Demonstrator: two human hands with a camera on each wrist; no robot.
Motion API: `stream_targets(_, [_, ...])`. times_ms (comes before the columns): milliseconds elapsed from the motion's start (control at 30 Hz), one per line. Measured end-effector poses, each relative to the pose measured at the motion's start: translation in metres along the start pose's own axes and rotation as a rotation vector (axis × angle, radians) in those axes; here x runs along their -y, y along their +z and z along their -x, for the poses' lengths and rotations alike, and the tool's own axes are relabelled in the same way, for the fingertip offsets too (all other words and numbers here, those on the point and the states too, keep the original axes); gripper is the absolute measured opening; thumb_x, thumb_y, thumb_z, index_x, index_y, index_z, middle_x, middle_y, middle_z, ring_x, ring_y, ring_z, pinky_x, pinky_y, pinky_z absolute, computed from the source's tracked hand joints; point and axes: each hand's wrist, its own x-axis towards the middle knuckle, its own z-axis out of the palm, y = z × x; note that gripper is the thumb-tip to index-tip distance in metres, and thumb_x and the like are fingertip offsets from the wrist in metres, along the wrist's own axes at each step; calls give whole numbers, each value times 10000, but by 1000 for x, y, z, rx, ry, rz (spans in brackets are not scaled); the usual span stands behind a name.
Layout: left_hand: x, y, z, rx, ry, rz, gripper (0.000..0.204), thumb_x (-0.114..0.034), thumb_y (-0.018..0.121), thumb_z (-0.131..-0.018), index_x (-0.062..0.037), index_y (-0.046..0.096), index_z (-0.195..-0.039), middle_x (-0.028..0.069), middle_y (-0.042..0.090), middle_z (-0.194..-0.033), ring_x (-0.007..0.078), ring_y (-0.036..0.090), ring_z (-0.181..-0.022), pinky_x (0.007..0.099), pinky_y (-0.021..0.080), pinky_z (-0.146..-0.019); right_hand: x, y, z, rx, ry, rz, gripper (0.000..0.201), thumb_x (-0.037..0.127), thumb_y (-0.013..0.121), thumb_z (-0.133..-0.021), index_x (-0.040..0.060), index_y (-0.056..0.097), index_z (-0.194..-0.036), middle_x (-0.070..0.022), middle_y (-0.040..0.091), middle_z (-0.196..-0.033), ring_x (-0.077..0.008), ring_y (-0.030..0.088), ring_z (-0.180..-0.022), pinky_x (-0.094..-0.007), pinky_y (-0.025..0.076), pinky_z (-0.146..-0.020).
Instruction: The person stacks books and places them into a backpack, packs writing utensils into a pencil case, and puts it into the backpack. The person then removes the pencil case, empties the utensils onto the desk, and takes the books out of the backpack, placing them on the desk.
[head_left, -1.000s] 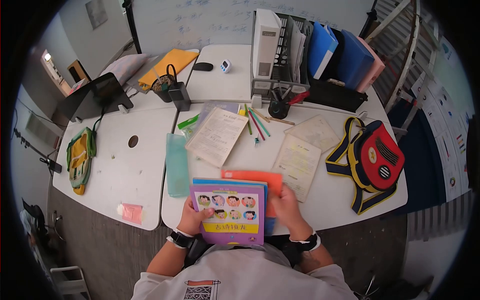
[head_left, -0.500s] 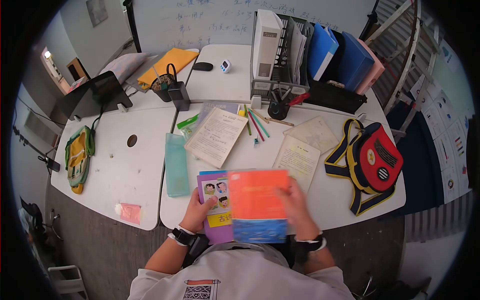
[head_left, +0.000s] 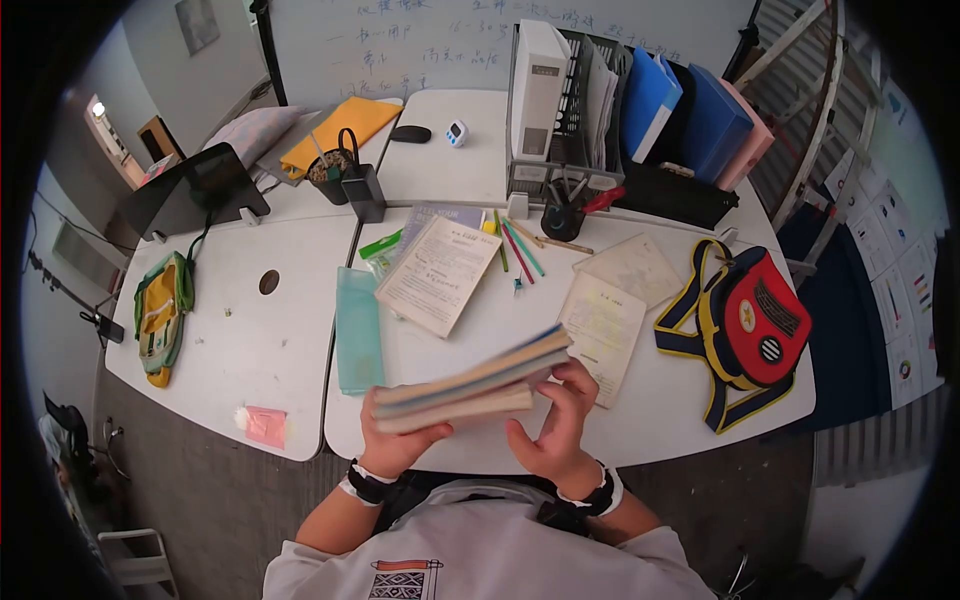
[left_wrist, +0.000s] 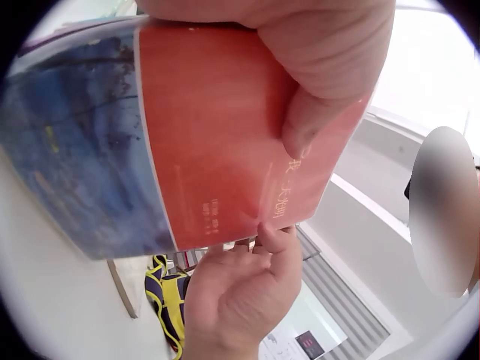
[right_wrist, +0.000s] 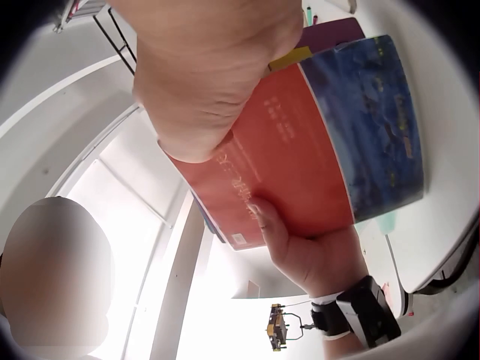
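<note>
A stack of books (head_left: 460,388) is held up edge-on over the near table edge. My left hand (head_left: 395,445) grips its left end, thumb in front. At the right end are the curled fingers of my right hand (head_left: 562,430), thumb on the near side. The left wrist view has an orange-and-blue cover (left_wrist: 210,142) under the left thumb, with the right hand (left_wrist: 244,296) at the lower edge. In the right wrist view the same cover (right_wrist: 300,150) lies between both hands, and a purple book (right_wrist: 337,33) shows behind it.
Loose printed booklets (head_left: 440,275), pencils (head_left: 520,250) and a teal pouch (head_left: 358,330) lie beyond the books. A red backpack (head_left: 765,320) is at the right, a green-yellow bag (head_left: 160,315) at the left, a file rack (head_left: 565,100) at the back.
The orange-and-blue book has joined the stack, which is tilted from cover-up to edge-on. My right hand has moved slightly left, to the stack's right end.
</note>
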Motion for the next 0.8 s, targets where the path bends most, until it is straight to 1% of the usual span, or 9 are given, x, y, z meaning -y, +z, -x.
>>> stream_targets(67, [-4,16,-14,-30,405,118,481,-3,858,-717,-53,490,-1023,151,682,-998,281,656,-1027,414,531,-881,-16,7,20,-53,30,-116,559,59,707,-701,39,422,-1182,-164,335,-1271,-331,368,-1227,-440,300,-1084])
stream_targets(133, [6,17,-14,-18,374,140,500,-10,871,-694,-71,432,-927,170,672,-980,332,656,-1009,456,526,-868,-24,10,34,-142,219,-354,602,40,693,-712,43,349,-1205,-156,336,-1271,-292,358,-1243,-416,289,-1090])
stream_targets(267, [30,18,-8,-34,393,37,528,-111,886,-693,-43,484,-1029,167,670,-1008,297,660,-1008,409,522,-887,-28,11,47,-7,328,-271,801,4,642,-689,-2,251,-1389,-159,346,-1339,-272,394,-1252,-406,288,-1109])
stream_targets(400, [45,16,2,-5,261,3,615,-173,875,-734,-35,518,-1215,175,680,-1100,243,671,-999,351,526,-858,-23,14,43,70,324,-168,859,-11,608,-682,-26,222,-1449,-186,374,-1367,-317,412,-1271,-436,296,-1114])
stream_targets(467, [38,10,3,54,209,-571,692,-206,883,-736,-41,512,-1296,163,682,-1120,221,668,-997,348,528,-869,-23,5,34,143,361,-75,811,-10,598,-694,-39,276,-1437,-228,395,-1370,-384,394,-1306,-459,293,-1121])
stream_targets(500, [34,13,3,12,-98,73,758,-243,881,-742,-30,489,-1355,129,670,-1156,210,648,-1033,350,517,-909,-21,-7,28,184,296,-14,760,-24,569,-697,-41,322,-1416,-257,417,-1347,-426,395,-1297,-462,307,-1119])
stream_targets(600, [9,28,-8,-170,-201,514,668,-216,834,-801,-10,492,-1336,114,638,-1223,198,622,-1078,336,503,-929,-41,-44,8,222,38,471,747,-29,576,-706,-40,329,-1411,-278,403,-1368,-450,392,-1297,-479,323,-1115])
stream_targets(667, [5,29,-12,-166,-282,582,549,-158,749,-878,8,485,-1329,118,608,-1276,205,609,-1118,341,500,-946,-65,-59,10,-23,299,592,786,3,655,-730,-19,298,-1430,-292,408,-1371,-474,416,-1262,-492,353,-1091])
stream_targets(800, [23,25,-21,-164,-533,632,484,-93,650,-926,38,451,-1347,148,597,-1279,228,617,-1130,369,512,-965,-100,-83,16,-29,518,731,898,78,759,-733,-15,232,-1454,-279,497,-1279,-463,476,-1206,-476,396,-1047])
